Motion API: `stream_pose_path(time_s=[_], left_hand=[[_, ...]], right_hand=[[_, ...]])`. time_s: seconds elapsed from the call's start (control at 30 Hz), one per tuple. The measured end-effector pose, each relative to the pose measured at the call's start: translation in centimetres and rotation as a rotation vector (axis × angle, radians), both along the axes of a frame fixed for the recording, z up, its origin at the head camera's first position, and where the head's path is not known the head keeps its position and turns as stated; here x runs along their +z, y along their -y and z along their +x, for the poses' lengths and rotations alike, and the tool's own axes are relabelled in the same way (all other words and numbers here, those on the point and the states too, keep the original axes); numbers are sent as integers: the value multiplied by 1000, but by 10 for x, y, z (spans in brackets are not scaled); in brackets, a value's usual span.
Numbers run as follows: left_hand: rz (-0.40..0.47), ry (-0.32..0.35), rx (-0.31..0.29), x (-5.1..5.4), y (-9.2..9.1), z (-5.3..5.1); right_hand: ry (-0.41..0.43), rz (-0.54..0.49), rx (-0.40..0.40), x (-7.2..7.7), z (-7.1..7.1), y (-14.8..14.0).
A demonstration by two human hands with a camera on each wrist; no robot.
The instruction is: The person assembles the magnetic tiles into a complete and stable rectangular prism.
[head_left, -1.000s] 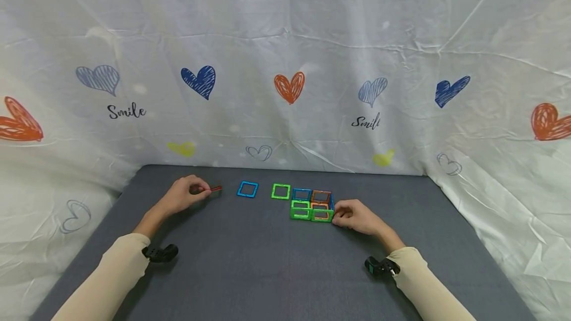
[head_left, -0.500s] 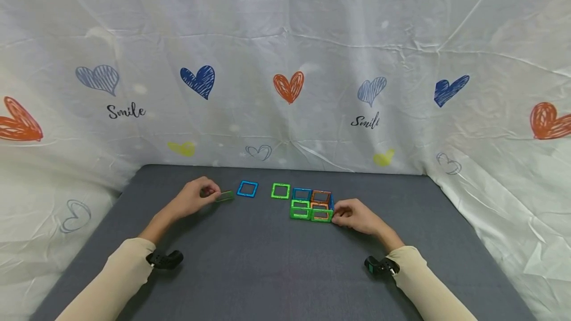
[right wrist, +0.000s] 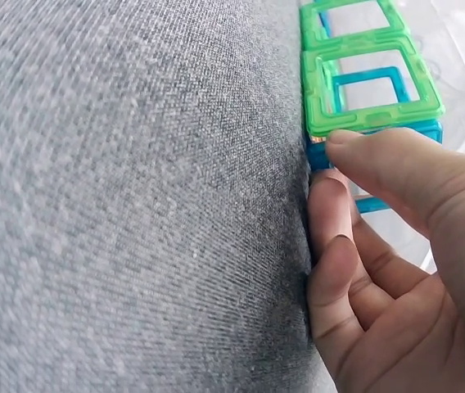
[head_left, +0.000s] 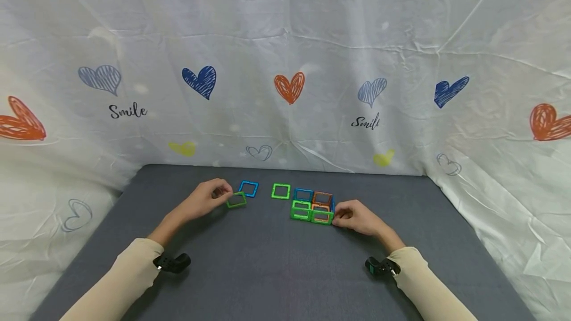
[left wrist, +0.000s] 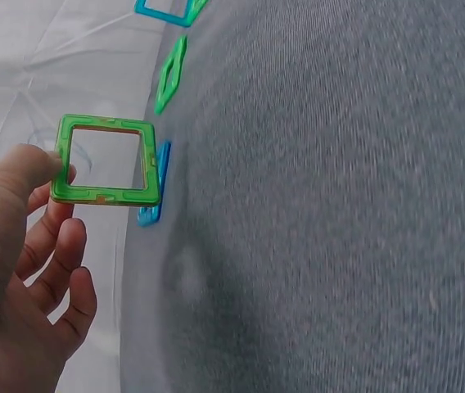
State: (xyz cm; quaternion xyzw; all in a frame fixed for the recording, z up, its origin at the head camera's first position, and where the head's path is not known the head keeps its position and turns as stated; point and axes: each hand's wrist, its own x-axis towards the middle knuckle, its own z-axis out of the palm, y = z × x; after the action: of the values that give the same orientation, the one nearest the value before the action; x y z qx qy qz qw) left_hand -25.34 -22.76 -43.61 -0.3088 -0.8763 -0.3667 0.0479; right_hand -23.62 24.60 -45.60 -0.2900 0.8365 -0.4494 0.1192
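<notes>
My left hand [head_left: 208, 196] pinches a green square magnetic tile [left wrist: 106, 196] by one edge, above the table's far left part. A reddish-brown line shows along the tile's inner edge. Just beyond it lies a blue square tile [head_left: 248, 188], partly covered in the head view. At the right end of a low structure of magnetic tiles [head_left: 312, 215], my right hand [head_left: 357, 216] holds the corner. Its thumb rests by the green front tile [right wrist: 372, 123] and the blue end tile [right wrist: 322, 155], with the other fingers curled below. The structure has green front tiles and blue and orange tiles behind.
Another green square tile [head_left: 281, 191] lies flat between the blue tile and the structure. A dark grey cloth covers the table [head_left: 285, 271]. Behind it hangs a white curtain [head_left: 325, 128] printed with hearts.
My left hand has moved right with its tile, up to the loose blue tile. The tile first showed a thin red edge and now shows its green face. My right hand stays in place.
</notes>
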Motion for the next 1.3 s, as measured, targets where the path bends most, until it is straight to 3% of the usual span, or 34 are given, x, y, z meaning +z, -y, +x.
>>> stream_pose_path(time_s=[0.23, 0.77, 1.0, 1.3], left_hand=[[14, 9, -18, 1, -11, 4], [40, 57, 13, 3, -32, 13], [32, 62, 2, 3, -36, 11], [76, 31, 34, 0, -45, 10]], right_hand=[[8, 18, 43, 0, 2, -3], [-35, -1, 163, 0, 3, -19], [-43, 0, 154, 4, 2, -30], [22, 8, 117, 5, -2, -38]])
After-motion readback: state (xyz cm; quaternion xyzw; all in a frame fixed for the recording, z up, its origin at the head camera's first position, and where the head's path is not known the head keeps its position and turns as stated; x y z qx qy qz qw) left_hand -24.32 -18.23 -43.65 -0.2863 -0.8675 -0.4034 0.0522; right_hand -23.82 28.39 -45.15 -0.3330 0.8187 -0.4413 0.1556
